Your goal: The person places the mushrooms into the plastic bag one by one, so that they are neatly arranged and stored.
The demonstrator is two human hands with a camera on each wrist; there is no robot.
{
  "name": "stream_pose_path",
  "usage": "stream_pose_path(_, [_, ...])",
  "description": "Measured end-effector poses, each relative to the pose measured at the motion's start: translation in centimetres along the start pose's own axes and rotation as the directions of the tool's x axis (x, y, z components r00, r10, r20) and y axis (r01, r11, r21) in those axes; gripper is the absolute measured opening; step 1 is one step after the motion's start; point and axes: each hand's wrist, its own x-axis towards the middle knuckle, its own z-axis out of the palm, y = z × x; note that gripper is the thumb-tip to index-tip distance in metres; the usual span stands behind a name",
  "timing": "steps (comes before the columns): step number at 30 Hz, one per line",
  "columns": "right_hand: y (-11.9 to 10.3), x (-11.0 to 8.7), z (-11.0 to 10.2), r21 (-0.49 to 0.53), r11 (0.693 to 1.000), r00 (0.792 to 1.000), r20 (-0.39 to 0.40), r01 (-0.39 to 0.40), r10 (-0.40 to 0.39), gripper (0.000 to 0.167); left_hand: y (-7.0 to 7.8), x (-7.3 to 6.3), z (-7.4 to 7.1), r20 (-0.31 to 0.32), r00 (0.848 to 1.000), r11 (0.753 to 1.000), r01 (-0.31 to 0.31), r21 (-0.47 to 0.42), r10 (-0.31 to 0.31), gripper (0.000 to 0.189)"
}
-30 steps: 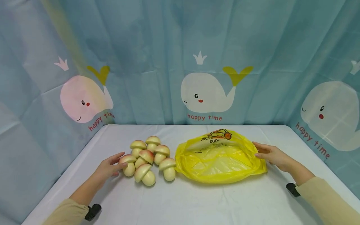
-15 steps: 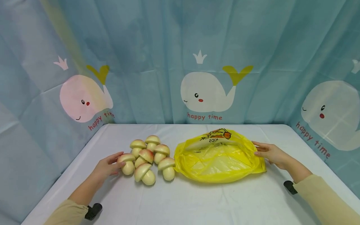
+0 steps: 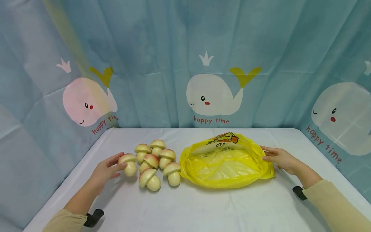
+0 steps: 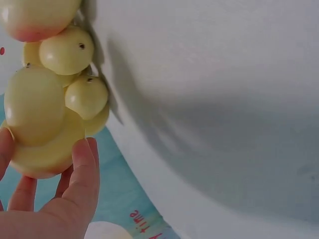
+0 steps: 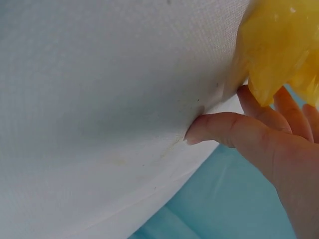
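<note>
My left hand (image 3: 105,170) pinches a model mushroom (image 3: 130,168) by its cap, between thumb and fingers, at the left end of the group. In the left wrist view this mushroom (image 4: 35,107) points its pale rounded stem away from the palm. Several more cream mushrooms (image 3: 150,162) with reddish-tinted caps lie close by on its right. A yellow plastic bag (image 3: 224,169) lies with its mouth spread wide, facing me. My right hand (image 3: 285,161) rests at the bag's right edge, fingers behind the film; in the right wrist view the thumb stands apart from the bag (image 5: 281,45).
Everything lies on a white-covered table (image 3: 203,209). Behind and beside it hangs a blue curtain (image 3: 150,64) printed with whales. The rightmost mushroom (image 3: 173,174) sits right at the bag's left edge. A black strap-on device (image 3: 94,217) is at the left wrist.
My left hand has drawn its mushroom leftward and slightly up, apart from the others. The right hand and the bag have stayed nearly still.
</note>
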Motion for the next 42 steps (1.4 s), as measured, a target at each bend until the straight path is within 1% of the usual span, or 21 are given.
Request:
stream_pose_path(8, [0.1, 0.0, 0.0, 0.009, 1.000, 1.000, 0.006, 0.006, -0.006, 0.073, 1.7, -0.9, 0.1, -0.009, 0.999, 0.999, -0.049, -0.013, 0.049, 0.074])
stream_pose_path(12, [0.1, 0.0, 0.0, 0.008, 1.000, 1.000, 0.006, 0.001, -0.001, 0.073, 2.7, -1.4, 0.8, -0.011, 0.998, 0.998, -0.063, -0.020, 0.062, 0.072])
stream_pose_path(21, [0.4, 0.1, 0.2, 0.011, 1.000, 1.000, -0.015, -0.021, 0.021, 0.073, 4.9, -2.3, 2.7, 0.000, 0.998, 0.997, -0.058, -0.051, 0.058, 0.071])
stream_pose_path(27, [0.2, 0.0, 0.2, 0.019, 0.999, 1.000, -0.016, -0.026, 0.026, 0.072, 5.7, -2.6, 3.6, 0.002, 0.997, 0.996, -0.070, -0.057, 0.071, 0.068])
stream_pose_path(31, [0.1, 0.1, 0.2, 0.016, 1.000, 0.999, -0.017, -0.026, 0.026, 0.072, 6.1, -2.7, 4.0, -0.002, 0.998, 0.997, -0.059, -0.052, 0.059, 0.067])
stream_pose_path(34, [0.1, 0.1, 0.2, 0.010, 1.000, 1.000, -0.016, -0.022, 0.023, 0.072, 6.5, -2.8, 4.3, 0.006, 0.998, 0.997, -0.063, -0.052, 0.063, 0.066])
stream_pose_path(38, [0.1, 0.1, 0.2, 0.001, 1.000, 1.000, -0.019, -0.024, 0.024, 0.072, 7.0, -3.0, 5.0, 0.022, 0.995, 0.993, -0.099, -0.059, 0.101, 0.064])
stream_pose_path(42, [0.0, 0.1, 0.1, -0.003, 1.000, 0.999, -0.020, -0.025, 0.025, 0.071, 7.3, -3.0, 5.6, 0.025, 0.991, 0.989, -0.131, -0.061, 0.133, 0.061])
